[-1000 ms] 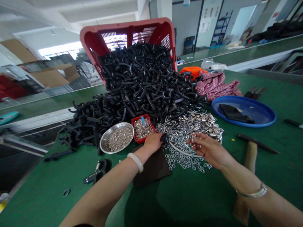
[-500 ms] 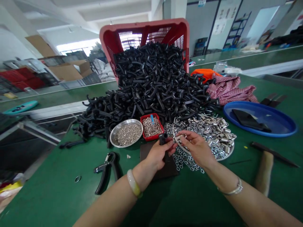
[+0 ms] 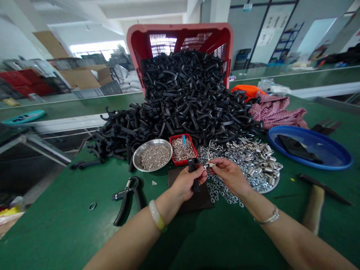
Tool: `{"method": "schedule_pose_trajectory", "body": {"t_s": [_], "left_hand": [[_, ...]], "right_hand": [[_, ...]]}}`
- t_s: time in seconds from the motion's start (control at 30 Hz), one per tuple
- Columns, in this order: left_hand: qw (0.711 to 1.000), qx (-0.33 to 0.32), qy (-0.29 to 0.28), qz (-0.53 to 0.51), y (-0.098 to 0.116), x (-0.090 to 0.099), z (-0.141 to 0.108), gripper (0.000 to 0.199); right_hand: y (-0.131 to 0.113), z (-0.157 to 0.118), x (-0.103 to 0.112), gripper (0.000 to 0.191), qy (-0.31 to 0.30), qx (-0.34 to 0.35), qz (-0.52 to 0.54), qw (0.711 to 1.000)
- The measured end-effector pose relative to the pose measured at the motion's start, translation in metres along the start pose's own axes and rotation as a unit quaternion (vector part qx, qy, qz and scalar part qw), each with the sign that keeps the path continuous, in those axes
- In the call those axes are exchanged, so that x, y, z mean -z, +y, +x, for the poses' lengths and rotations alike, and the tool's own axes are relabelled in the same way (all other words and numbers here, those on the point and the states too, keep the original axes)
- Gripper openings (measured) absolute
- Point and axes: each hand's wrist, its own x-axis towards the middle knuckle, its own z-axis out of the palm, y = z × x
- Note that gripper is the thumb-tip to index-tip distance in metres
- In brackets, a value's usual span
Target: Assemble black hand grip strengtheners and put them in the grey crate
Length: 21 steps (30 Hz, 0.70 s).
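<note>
My left hand (image 3: 183,183) is closed around a black plastic handle (image 3: 192,165), held upright above a dark flat pad (image 3: 204,202). Pinched in the fingers of my right hand (image 3: 233,179) is a shiny coil spring (image 3: 212,165). The spring's left end meets my left fingertips beside the handle; fingers partly hide that contact. Just beyond my right hand, a heap of metal springs and nuts (image 3: 244,157) spreads over a round plate. An assembled black hand grip (image 3: 128,198) with a spring lies left of my left forearm.
A metal bowl of small pins (image 3: 135,159) and a red tray of screws (image 3: 180,163) stand ahead. Behind them, black handles (image 3: 182,101) spill from a red basket (image 3: 180,28). Rightward are a blue tray (image 3: 334,165) and a hammer (image 3: 315,204). A metal ring (image 3: 92,206) lies left.
The black handle has been tilted more upright, so more of it shows. My right hand has turned the spring's end against my left fingertips. The view has shifted slightly left.
</note>
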Motion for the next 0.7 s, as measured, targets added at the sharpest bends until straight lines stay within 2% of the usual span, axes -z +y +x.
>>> {"method": "schedule_pose_trajectory", "body": {"t_s": [0.13, 0.2, 0.27, 0.37, 0.5, 0.7], "left_hand": [[0.998, 0.006, -0.014, 0.059, -0.002, 0.002, 0.006, 0.01], [0.997, 0.008, -0.017, 0.077, -0.003, 0.003, 0.007, 0.012], [0.997, 0.021, -0.043, 0.058, -0.002, 0.004, 0.006, 0.015], [0.989, 0.091, -0.113, -0.013, 0.0, 0.009, 0.001, 0.019], [0.955, 0.212, -0.177, -0.108, 0.004, 0.013, -0.003, 0.013], [0.924, 0.272, -0.232, -0.137, 0.008, 0.014, -0.007, 0.012]], "right_hand": [[-0.011, 0.001, -0.002, 0.022, -0.01, 0.01, 0.012, 1.0], [-0.021, -0.001, -0.008, 0.021, 0.001, 0.041, -0.032, 0.999], [-0.032, -0.002, -0.015, 0.019, -0.004, 0.082, -0.105, 0.991], [-0.046, 0.001, -0.02, 0.021, -0.047, 0.129, -0.165, 0.977], [-0.057, 0.009, -0.02, 0.022, -0.105, 0.144, -0.198, 0.964], [-0.067, 0.012, -0.016, 0.021, -0.174, 0.157, -0.29, 0.928]]}}
